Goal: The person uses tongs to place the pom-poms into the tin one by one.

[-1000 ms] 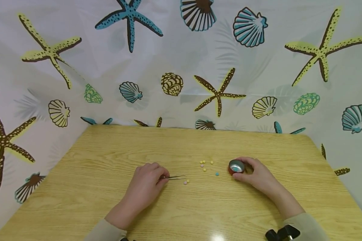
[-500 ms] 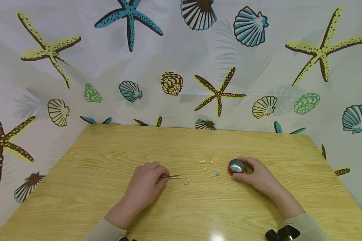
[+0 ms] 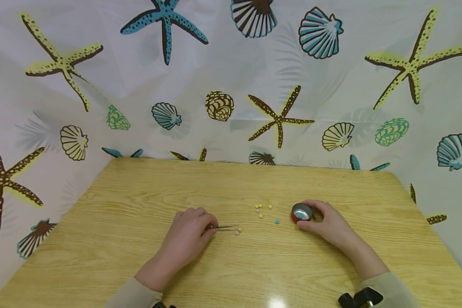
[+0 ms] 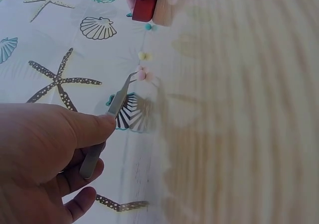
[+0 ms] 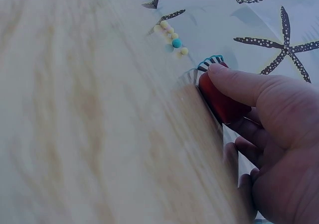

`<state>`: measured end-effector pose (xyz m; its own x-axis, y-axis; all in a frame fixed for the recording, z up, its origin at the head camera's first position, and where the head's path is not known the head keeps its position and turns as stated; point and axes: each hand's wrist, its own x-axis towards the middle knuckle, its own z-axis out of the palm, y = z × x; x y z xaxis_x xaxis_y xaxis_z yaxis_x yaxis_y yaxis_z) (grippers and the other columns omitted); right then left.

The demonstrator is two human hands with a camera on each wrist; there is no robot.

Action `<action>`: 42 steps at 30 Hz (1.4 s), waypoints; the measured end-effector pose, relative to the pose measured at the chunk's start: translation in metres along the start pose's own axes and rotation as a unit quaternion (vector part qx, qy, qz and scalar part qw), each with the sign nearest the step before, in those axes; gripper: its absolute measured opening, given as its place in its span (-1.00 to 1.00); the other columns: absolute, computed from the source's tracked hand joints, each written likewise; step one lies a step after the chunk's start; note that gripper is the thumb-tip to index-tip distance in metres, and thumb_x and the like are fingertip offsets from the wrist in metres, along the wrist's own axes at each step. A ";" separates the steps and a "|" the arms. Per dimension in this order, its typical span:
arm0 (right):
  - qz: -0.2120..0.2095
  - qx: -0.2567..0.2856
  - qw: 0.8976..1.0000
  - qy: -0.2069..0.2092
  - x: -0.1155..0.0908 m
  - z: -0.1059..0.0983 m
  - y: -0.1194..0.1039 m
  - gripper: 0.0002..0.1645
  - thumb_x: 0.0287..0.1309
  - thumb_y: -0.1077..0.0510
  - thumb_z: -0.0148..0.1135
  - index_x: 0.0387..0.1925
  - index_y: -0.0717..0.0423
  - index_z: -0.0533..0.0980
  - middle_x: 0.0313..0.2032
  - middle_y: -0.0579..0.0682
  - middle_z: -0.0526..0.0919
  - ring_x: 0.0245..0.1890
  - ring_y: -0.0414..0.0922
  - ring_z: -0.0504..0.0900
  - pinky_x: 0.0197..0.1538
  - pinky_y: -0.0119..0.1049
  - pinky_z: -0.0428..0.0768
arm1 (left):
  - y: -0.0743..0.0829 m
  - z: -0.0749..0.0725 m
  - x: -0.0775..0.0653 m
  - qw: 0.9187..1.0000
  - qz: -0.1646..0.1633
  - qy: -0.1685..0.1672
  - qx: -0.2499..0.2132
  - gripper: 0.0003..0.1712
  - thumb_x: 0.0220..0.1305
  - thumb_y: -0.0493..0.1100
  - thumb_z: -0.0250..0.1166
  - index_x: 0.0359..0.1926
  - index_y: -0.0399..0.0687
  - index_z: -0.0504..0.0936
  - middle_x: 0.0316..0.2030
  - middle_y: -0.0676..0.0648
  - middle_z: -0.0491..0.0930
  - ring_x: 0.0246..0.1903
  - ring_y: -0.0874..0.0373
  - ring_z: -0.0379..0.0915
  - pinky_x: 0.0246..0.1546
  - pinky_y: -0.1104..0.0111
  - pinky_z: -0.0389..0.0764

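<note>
Backdrop (image 3: 231, 64): printed shells and starfish, at twelve o'clock beyond our table (image 3: 158, 188).
Left hand (image 3: 188, 231): we pinch the tweezers (image 4: 116, 105), prongs slightly apart and pointing to three o'clock; whether they grip anything, we cannot tell.
By the prongs: yellow bead (image 3: 239, 230), pink bead (image 3: 237, 233).
Farther beads (image 3: 260, 216): five toward two o'clock; blue bead (image 3: 276, 222) at three.
Right hand (image 3: 333, 226): we curl thumb and fingers round the red cup (image 5: 219, 97), beyond the blue bead at three o'clock.
</note>
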<state>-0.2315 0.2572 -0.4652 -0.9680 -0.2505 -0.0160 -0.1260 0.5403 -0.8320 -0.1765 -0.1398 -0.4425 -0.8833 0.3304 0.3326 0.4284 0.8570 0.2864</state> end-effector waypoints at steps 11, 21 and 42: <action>0.002 -0.003 1.000 0.000 0.000 0.000 0.000 -0.12 0.36 -0.11 0.60 0.51 0.19 0.47 0.43 0.26 0.53 0.55 0.29 0.33 0.58 0.36 0.16 | -0.001 0.001 0.002 1.000 -0.006 0.000 0.006 -0.86 0.33 -0.23 0.63 -0.21 0.08 0.82 -0.27 0.12 0.68 -0.21 0.11 0.58 0.02 -0.07 0.56; -0.003 -0.007 1.000 0.002 0.000 0.000 0.000 -0.15 0.36 -0.10 0.60 0.49 0.19 0.49 0.41 0.26 0.55 0.53 0.29 0.36 0.57 0.36 0.18 | -0.002 0.001 0.005 1.000 -0.014 -0.002 0.012 -0.86 0.33 -0.22 0.63 -0.21 0.09 0.82 -0.28 0.13 0.67 -0.22 0.11 0.58 0.02 -0.06 0.57; -0.002 -0.005 1.000 0.005 -0.001 0.001 -0.001 -0.13 0.36 -0.10 0.60 0.51 0.18 0.48 0.42 0.26 0.54 0.53 0.29 0.37 0.57 0.35 0.19 | 0.025 -0.004 0.030 0.998 0.012 0.056 0.000 -0.88 0.37 -0.24 0.60 -0.19 0.04 0.81 -0.29 0.09 0.66 -0.25 0.07 0.55 -0.02 -0.04 0.55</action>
<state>-0.2302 0.2567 -0.4650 -0.9696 -0.2445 -0.0071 -0.1320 0.5477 -0.8262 -0.1910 -0.1102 -0.4214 -0.8458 0.3047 0.4379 0.4497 0.8489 0.2778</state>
